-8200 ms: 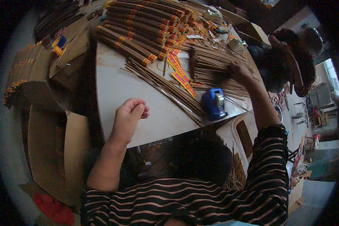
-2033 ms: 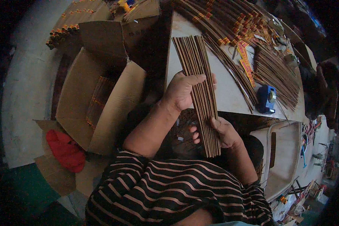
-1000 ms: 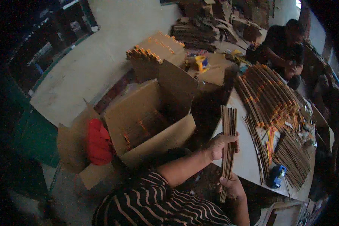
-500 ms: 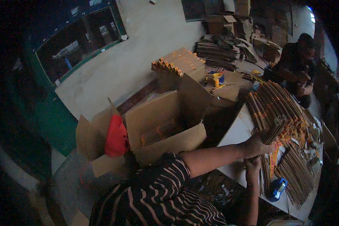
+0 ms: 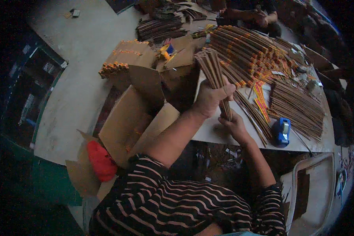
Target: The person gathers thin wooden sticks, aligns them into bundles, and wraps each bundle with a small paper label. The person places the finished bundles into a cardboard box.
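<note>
My left hand [image 5: 213,95] is closed round the middle of a bundle of brown incense sticks [image 5: 211,70], held steeply above the table's near edge. The bundle's upper ends fan out a little. Below it, my right hand [image 5: 236,126] grips the lower end of the same bundle, its fingers partly hidden. Loose incense sticks [image 5: 252,117] lie on the white table [image 5: 220,133] just right of my hands. Beside them are red and yellow paper strips [image 5: 260,103]. A blue tape dispenser [image 5: 283,131] stands near the front edge.
Banded bundles [image 5: 240,49] are piled at the back of the table, with a spread of loose sticks [image 5: 297,106] at the right. An open cardboard box [image 5: 124,114] and a red bag [image 5: 101,161] stand left. Another person's hands [image 5: 261,17] show at the far side.
The view has swung right and down. My hands have lifted the incense-stick bundle up from beside the pile, and it now stands nearly upright between them.
</note>
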`<state>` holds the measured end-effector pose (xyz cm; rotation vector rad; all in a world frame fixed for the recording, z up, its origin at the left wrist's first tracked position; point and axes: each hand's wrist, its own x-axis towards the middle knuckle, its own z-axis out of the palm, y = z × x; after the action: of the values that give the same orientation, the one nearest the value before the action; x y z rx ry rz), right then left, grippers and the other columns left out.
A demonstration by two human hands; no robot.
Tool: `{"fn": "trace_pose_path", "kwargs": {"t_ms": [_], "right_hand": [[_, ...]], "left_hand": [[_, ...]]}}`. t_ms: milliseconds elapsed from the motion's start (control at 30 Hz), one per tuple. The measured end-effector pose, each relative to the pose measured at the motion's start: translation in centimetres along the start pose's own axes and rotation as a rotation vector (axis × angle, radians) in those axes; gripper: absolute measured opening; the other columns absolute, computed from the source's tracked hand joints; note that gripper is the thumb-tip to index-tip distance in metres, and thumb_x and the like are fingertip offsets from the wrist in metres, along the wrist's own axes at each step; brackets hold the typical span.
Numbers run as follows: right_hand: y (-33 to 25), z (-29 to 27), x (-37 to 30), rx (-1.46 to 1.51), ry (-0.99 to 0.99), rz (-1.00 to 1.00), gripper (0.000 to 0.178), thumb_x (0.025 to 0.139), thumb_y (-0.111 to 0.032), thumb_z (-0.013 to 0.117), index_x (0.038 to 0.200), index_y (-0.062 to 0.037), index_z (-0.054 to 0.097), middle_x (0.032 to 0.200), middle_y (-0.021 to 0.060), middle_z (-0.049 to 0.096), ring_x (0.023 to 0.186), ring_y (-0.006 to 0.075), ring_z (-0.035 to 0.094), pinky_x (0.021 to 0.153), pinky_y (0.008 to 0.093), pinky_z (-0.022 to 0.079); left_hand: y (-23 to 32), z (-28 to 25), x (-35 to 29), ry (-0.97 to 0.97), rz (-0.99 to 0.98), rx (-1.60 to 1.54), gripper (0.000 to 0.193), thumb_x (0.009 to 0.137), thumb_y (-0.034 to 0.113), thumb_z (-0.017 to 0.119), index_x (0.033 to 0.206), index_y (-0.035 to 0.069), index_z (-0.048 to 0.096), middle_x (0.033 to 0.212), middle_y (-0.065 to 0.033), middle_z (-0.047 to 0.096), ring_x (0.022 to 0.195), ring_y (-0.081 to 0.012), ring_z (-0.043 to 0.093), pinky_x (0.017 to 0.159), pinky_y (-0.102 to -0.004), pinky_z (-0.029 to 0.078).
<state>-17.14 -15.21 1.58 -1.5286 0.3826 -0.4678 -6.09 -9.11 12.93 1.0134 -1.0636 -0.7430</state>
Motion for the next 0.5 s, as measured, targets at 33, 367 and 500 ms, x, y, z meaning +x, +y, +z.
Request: {"fn": "trace_pose_path", "kwargs": {"t_ms": [33, 367, 500], "right_hand": [[-0.3, 0.4, -0.1, 0.013, -0.001, 0.01, 0.024, 0.079, -0.006, 0.059, 0.102, -0.0038, 0.051, 0.083, -0.0005, 0.052, 0.078, 0.009, 0.05, 0.07, 0.0247, 0.043], [0.2, 1.4, -0.3, 0.099, -0.017, 0.029, 0.021, 0.08, -0.015, 0.063, 0.091, -0.0037, 0.05, 0.074, 0.0017, 0.052, 0.064, 0.01, 0.051, 0.057, 0.0251, 0.045], [-3.5, 1.3, -2.0, 0.058, -0.194, 0.182, 0.023, 0.078, -0.02, 0.065, 0.08, -0.0048, 0.048, 0.063, 0.0015, 0.05, 0.052, 0.0105, 0.049, 0.048, 0.0239, 0.042]], "left_hand": [[-0.1, -0.1, 0.0, 0.004, 0.008, -0.059, 0.013, 0.077, 0.012, 0.061, 0.071, 0.004, 0.052, 0.063, -0.0054, 0.054, 0.061, -0.0149, 0.053, 0.06, -0.027, 0.043], [-0.1, 0.1, -0.5, 0.093, -0.057, -0.087, 0.021, 0.08, 0.019, 0.062, 0.069, 0.008, 0.048, 0.059, -0.0037, 0.052, 0.055, -0.014, 0.052, 0.053, -0.0283, 0.042], [1.4, -1.1, 1.4, 0.135, -0.218, -0.366, 0.022, 0.082, 0.022, 0.06, 0.069, 0.009, 0.048, 0.053, -0.0002, 0.045, 0.046, -0.013, 0.046, 0.047, -0.0278, 0.039]]}}
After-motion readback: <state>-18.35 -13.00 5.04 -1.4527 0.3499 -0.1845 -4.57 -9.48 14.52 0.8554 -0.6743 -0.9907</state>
